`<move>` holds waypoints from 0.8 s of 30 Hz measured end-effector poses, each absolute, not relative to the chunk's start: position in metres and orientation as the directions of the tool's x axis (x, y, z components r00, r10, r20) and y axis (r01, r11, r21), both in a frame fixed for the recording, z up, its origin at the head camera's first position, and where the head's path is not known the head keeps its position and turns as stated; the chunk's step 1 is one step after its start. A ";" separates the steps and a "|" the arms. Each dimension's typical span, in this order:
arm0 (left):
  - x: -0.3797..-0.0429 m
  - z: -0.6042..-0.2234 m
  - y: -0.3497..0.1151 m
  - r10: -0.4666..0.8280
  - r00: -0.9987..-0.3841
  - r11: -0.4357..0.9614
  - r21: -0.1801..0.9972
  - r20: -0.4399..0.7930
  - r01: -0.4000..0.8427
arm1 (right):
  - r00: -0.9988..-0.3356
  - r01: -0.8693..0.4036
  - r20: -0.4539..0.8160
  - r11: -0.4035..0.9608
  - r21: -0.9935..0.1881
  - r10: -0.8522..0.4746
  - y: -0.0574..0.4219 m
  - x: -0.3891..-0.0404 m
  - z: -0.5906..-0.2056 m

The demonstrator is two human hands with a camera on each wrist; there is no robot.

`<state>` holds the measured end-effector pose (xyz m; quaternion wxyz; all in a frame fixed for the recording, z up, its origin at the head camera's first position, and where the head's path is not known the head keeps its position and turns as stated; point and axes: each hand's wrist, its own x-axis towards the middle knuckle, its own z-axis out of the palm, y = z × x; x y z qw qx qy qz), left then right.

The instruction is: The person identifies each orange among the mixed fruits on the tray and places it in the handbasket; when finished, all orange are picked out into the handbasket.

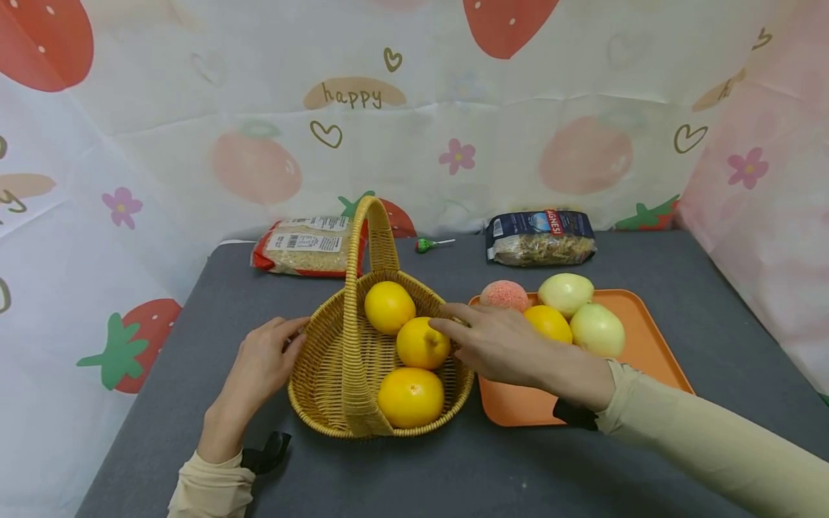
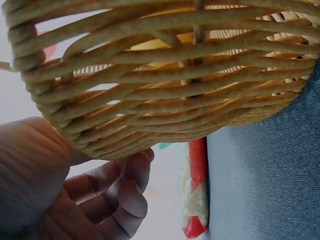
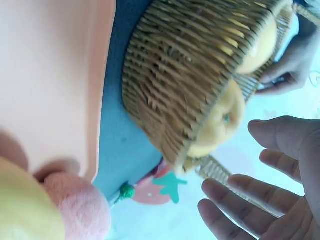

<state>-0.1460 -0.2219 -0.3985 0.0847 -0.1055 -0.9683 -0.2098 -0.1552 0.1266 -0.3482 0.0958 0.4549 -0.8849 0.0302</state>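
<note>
A wicker basket (image 1: 317, 374) with a tall arched handle holds three oranges (image 1: 411, 398), all right of the handle. My left hand (image 1: 262, 360) grips the basket's left rim; in the left wrist view its fingers (image 2: 132, 200) curl by the woven edge. My right hand (image 1: 501, 345) hovers over the right rim, index finger close to the middle orange (image 1: 414, 345). In the right wrist view the right hand's fingers are spread and hold nothing. Beside the basket, an orange tray (image 1: 648, 338) bears another orange (image 1: 549, 323), two pale green fruits (image 1: 599, 330) and a pinkish-red fruit (image 1: 504, 295).
Along the back of the grey tabletop (image 1: 453, 475) lie a red-edged bag of grains (image 1: 304, 248), a green-wrapped lollipop (image 1: 424, 245) and a dark pasta bag (image 1: 540, 237). A printed cloth (image 1: 421, 165) hangs behind. The handle arches high above the basket.
</note>
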 end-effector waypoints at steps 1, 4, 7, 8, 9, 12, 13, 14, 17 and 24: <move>-0.146 -0.398 -0.222 0.168 -0.964 0.889 0.390 0.207 0.239 | -0.578 -0.805 0.195 0.593 0.021 -0.792 0.130 -0.155 -0.346; -0.146 -0.398 -0.222 0.166 -0.965 0.890 0.392 0.202 0.235 | -0.608 -0.785 0.195 0.620 -0.002 -0.770 0.141 -0.156 -0.340; -0.146 -0.398 -0.222 0.165 -0.966 0.890 0.391 0.201 0.233 | -0.638 -0.760 0.212 0.650 -0.015 -0.741 0.153 -0.158 -0.336; -0.146 -0.398 -0.222 0.166 -0.966 0.891 0.390 0.201 0.234 | -0.644 -0.752 0.223 0.658 -0.014 -0.732 0.158 -0.159 -0.336; -0.146 -0.398 -0.222 0.166 -0.965 0.891 0.389 0.201 0.234 | -0.650 -0.745 0.237 0.667 -0.014 -0.722 0.162 -0.160 -0.336; -0.146 -0.398 -0.222 0.167 -0.965 0.891 0.388 0.204 0.237 | -0.671 -0.723 0.259 0.691 -0.020 -0.694 0.177 -0.162 -0.337; -0.146 -0.398 -0.222 0.167 -0.965 0.891 0.388 0.203 0.236 | -0.683 -0.711 0.258 0.702 -0.023 -0.683 0.182 -0.163 -0.338; -0.146 -0.398 -0.222 0.167 -0.965 0.890 0.389 0.204 0.237 | -0.696 -0.700 0.249 0.714 -0.026 -0.673 0.186 -0.163 -0.339; -0.146 -0.397 -0.222 0.168 -0.964 0.889 0.391 0.207 0.239 | -0.737 -0.662 0.204 0.749 -0.031 -0.644 0.199 -0.164 -0.341; -0.146 -0.397 -0.222 0.169 -0.963 0.886 0.394 0.211 0.242 | -0.780 -0.617 0.172 0.786 -0.050 -0.602 0.220 -0.168 -0.351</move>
